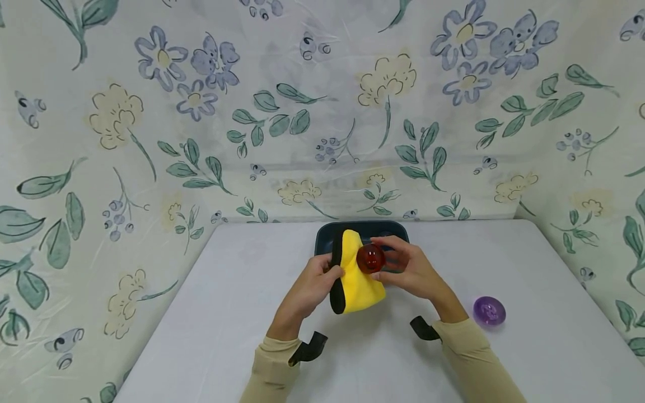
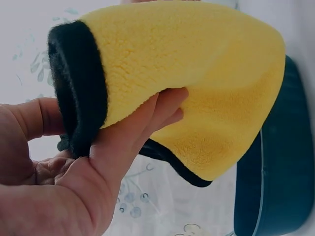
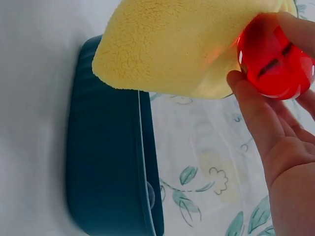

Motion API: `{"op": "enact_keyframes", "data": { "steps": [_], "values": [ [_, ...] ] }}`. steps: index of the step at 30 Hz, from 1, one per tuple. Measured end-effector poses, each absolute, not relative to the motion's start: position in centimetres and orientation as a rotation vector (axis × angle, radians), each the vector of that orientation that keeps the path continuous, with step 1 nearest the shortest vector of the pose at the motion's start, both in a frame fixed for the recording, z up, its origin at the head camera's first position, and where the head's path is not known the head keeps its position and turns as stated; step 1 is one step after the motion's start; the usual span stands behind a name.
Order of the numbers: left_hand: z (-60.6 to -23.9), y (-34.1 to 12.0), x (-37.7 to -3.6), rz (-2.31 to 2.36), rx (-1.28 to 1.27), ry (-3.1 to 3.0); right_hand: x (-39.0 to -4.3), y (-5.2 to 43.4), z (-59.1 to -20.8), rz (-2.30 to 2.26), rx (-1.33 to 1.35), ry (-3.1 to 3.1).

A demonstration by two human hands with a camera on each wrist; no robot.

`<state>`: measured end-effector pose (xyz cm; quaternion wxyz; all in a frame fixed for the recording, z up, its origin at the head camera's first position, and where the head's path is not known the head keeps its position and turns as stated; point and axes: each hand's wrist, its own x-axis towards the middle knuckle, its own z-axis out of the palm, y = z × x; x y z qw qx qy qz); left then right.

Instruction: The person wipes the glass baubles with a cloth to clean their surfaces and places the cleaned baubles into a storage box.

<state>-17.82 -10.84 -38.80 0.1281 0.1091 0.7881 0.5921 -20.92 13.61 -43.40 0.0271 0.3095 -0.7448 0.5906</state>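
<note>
A yellow cloth (image 1: 360, 288) with a black edge band hangs from my left hand (image 1: 314, 282), whose thumb and fingers pinch it near that band. In the left wrist view the fleecy cloth (image 2: 197, 54) drapes over the fingers. My right hand (image 1: 410, 267) grips a shiny, see-through red ball (image 1: 370, 258) between thumb and fingers. The red ball (image 3: 275, 59) is against or very close to the cloth in the right wrist view. Behind both hands stands a dark teal bin (image 1: 326, 235), partly hidden by the cloth and hands.
To the right of my right forearm a see-through purple ball (image 1: 489, 311) lies on the white table (image 1: 227, 291). Inside the bin a rounded, pale object (image 3: 150, 195) partly shows. Flower-patterned sheeting (image 1: 322, 112) rises behind and beside the table.
</note>
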Motion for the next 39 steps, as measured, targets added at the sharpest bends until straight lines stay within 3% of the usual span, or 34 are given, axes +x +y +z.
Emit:
{"op": "enact_keyframes", "data": {
  "steps": [12, 33, 39],
  "values": [
    [-38.59, -10.83, -17.48, 1.736, 0.36, 2.282, -21.34, 14.19, -43.91, 1.568, 0.939, -2.452],
    [-38.3, -10.72, -17.34, 1.815, 0.271, 2.319, -21.1, 14.33, -43.77, 1.592, 0.944, -2.514],
    [-38.22, -11.0, -17.58, 1.815, 0.299, 2.334, -20.77, 14.08, -43.39, 1.756, 1.067, -2.5]
  ]
}}
